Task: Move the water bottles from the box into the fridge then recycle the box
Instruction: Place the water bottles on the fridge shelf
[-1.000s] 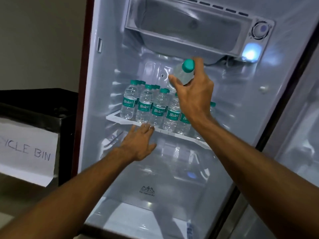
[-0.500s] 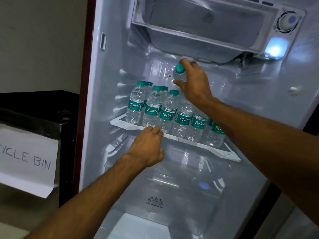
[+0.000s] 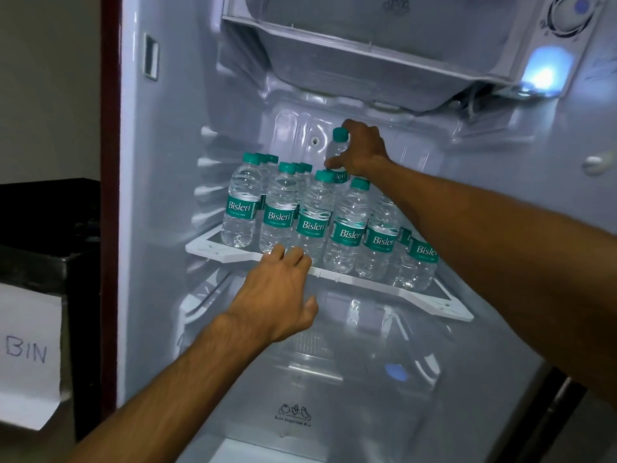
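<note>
Inside the open fridge [image 3: 167,228], several small Bisleri water bottles [image 3: 314,215] with green caps and labels stand in rows on a white-rimmed shelf [image 3: 434,300]. My right hand [image 3: 364,152] reaches deep in and grips one more water bottle [image 3: 338,147] by its neck, held upright above the back row. My left hand [image 3: 277,289] rests on the shelf's front rim, fingers curled over the edge just below the front bottles. The box is out of view.
A freezer compartment [image 3: 384,38] hangs above the shelf, with a lit lamp [image 3: 544,75] and a dial at the upper right. A clear vegetable box cover [image 3: 300,379] lies below. At the left stands a black bin [image 3: 50,228] with a paper sign [image 3: 26,355] reading "BIN".
My right hand has carried the bottle deeper and lower, toward the back row. My left hand has closed its fingers over the shelf rim. The view has moved closer to the shelf.
</note>
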